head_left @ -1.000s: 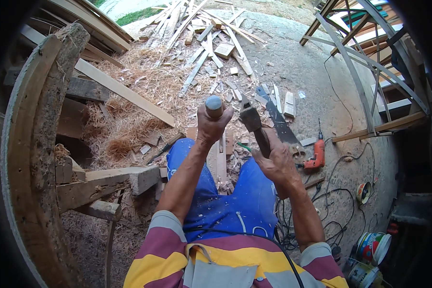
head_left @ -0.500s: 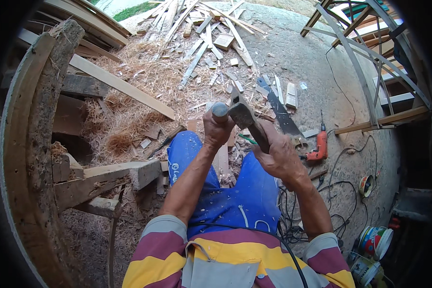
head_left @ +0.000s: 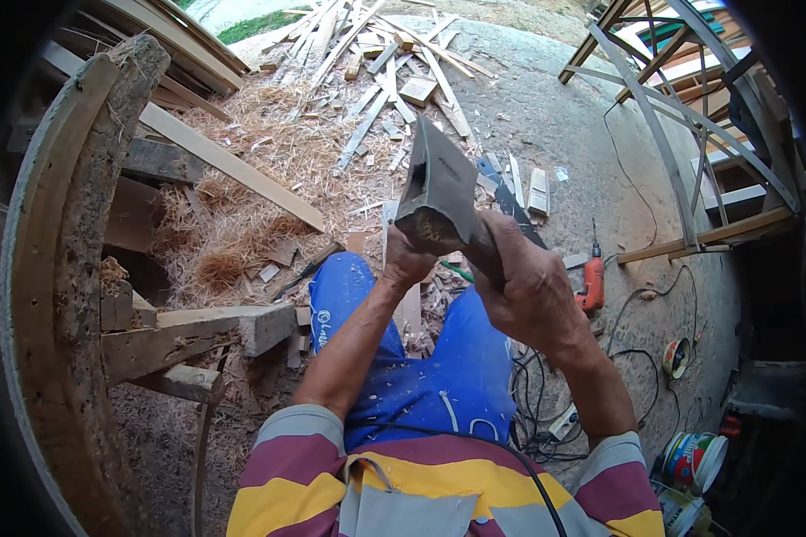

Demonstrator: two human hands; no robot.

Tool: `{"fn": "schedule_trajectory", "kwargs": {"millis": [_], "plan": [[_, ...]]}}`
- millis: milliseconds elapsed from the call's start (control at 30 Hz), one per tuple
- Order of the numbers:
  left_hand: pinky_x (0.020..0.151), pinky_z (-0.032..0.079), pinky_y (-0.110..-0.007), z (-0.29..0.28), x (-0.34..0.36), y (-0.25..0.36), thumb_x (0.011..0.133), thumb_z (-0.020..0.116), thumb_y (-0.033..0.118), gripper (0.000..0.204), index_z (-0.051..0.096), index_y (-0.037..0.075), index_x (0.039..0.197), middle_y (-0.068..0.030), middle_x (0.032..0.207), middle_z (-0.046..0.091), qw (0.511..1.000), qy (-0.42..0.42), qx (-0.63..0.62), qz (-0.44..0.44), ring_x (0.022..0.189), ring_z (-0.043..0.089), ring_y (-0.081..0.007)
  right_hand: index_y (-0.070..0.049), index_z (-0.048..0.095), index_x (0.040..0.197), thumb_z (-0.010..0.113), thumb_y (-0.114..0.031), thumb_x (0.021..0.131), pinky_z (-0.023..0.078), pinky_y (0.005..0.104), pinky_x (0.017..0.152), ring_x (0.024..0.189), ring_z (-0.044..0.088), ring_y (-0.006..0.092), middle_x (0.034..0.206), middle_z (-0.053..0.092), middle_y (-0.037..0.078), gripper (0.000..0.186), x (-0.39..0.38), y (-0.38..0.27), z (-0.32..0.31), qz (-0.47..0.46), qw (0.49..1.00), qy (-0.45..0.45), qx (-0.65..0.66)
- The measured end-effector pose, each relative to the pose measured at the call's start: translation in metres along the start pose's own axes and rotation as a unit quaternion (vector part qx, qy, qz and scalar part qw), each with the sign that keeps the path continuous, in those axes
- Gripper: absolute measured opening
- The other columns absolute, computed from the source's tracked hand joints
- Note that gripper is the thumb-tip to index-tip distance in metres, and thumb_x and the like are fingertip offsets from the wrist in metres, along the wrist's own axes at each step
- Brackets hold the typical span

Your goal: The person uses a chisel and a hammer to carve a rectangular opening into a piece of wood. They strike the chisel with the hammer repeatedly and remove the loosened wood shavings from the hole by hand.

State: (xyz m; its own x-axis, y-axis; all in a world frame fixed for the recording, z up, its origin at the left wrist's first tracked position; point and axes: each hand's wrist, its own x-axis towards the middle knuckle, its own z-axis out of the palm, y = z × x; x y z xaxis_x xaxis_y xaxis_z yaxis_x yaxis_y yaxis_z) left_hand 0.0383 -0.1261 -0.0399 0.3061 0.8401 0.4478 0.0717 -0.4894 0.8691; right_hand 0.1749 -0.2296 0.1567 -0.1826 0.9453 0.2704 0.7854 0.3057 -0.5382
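My right hand [head_left: 528, 295] grips the handle of an axe-like tool [head_left: 443, 174], its broad dark metal head raised near the middle of the view. Just behind and below the head, my left hand [head_left: 403, 259] is closed round a short round piece whose pale top is now hidden by the metal. A dark saw blade [head_left: 510, 204] lies on the ground beyond my right hand, beside an orange corded drill [head_left: 591, 282]. Wood chips and shavings lie beneath, between my blue-trousered knees [head_left: 340, 286].
A weathered timber frame [head_left: 90, 224] stands at my left, a plank [head_left: 233, 166] behind it. Scrap sticks [head_left: 403, 63] are heaped ahead. A slatted structure [head_left: 681, 134] stands at right, with cables [head_left: 645, 358], a small tin [head_left: 676, 358] and paint buckets [head_left: 694, 461].
My right hand has raised the tool toward my face and to the left, so its head looks larger and covers the top of the round piece in my left hand.
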Motion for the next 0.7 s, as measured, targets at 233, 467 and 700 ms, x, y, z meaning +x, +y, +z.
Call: {"fn": "schedule_trajectory", "kwargs": {"millis": [233, 467, 700], "plan": [[0.073, 0.055, -0.032, 0.0, -0.014, 0.003, 0.079, 0.076, 0.002, 0.017, 0.07, 0.002, 0.095, -0.0043, 0.08, 0.068, 0.992, 0.029, -0.118, -0.043, 0.08, 0.067, -0.0135, -0.002, 0.043, 0.122, 0.062, -0.003, 0.081, 0.053, 0.0537, 0.074, 0.085, 0.066, 0.0482, 0.091, 0.065, 0.029, 0.046, -0.001, 0.039, 0.035, 0.085, 0.979, -0.161, -0.093], [0.05, 0.048, -0.025, -0.034, 0.03, -0.024, 0.079, 0.075, 0.006, 0.017, 0.059, 0.007, 0.073, -0.0008, 0.064, 0.062, 0.948, 0.109, -0.238, -0.183, 0.051, 0.058, -0.0089, -0.004, 0.05, 0.127, 0.07, -0.014, 0.086, 0.05, 0.047, 0.081, 0.092, 0.065, 0.0465, 0.094, 0.065, 0.026, 0.047, -0.027, 0.025, 0.041, 0.23, 0.963, -0.076, 0.119], [0.048, 0.049, -0.024, -0.014, 0.023, 0.001, 0.081, 0.073, 0.002, 0.016, 0.057, 0.006, 0.082, -0.001, 0.067, 0.06, 0.972, 0.082, -0.182, -0.121, 0.053, 0.059, -0.0084, -0.008, 0.051, 0.126, 0.071, -0.014, 0.085, 0.05, 0.0456, 0.076, 0.08, 0.063, 0.0407, 0.087, 0.064, 0.021, 0.046, -0.042, 0.029, 0.032, 0.241, 0.958, -0.035, 0.151]]}}
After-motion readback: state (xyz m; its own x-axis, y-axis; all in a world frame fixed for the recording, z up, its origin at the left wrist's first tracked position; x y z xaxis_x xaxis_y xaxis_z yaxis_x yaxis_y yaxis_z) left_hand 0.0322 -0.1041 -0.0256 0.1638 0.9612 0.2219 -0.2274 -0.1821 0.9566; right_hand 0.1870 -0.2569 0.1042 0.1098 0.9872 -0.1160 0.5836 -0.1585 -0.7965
